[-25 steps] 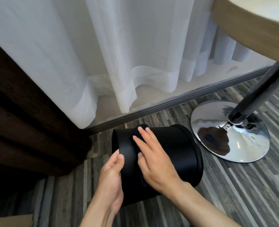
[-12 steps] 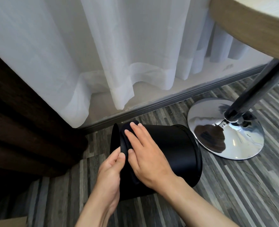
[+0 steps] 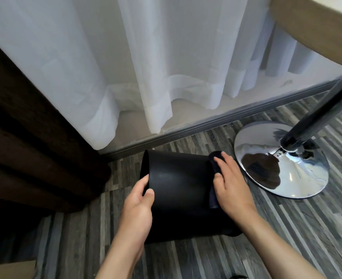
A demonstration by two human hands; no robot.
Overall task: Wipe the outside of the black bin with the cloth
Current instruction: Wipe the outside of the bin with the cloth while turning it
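Black bin (image 3: 178, 190) lies on its side on the grey wood-plank floor (image 3: 286, 228), close to the grey skirting strip (image 3: 206, 122) along the wall. One round end faces left, toward the dark brown curtain (image 3: 25, 148); the other end faces right, toward the table base. Whether the left end is the mouth or the bottom cannot be told.

Left hand (image 3: 138, 208) grips the bin at its left rim: thumb on the outer side wall, fingers curled over the edge and hidden behind it.

Right hand (image 3: 232, 186) lies flat on the right end of the bin, fingers straight and spread a little, pressing a dark cloth (image 3: 214, 164) against the bin's curved outside. Cloth shows above the fingertips and as a strip along the thumb side of the hand, down to the wrist; the rest is covered by the palm. Cloth colour is close to the bin's, dark navy or black, edges hard to separate.

Chrome disc base (image 3: 282, 158) of a pedestal table stands just beside the right hand, apart from the bin. Its dark pole (image 3: 316, 117) slants up to a wooden tabletop edge (image 3: 310, 23) at upper right. White sheer curtain (image 3: 125, 57) hangs behind, its hem just above the floor. A tan cardboard corner (image 3: 9, 270) shows at lower left.
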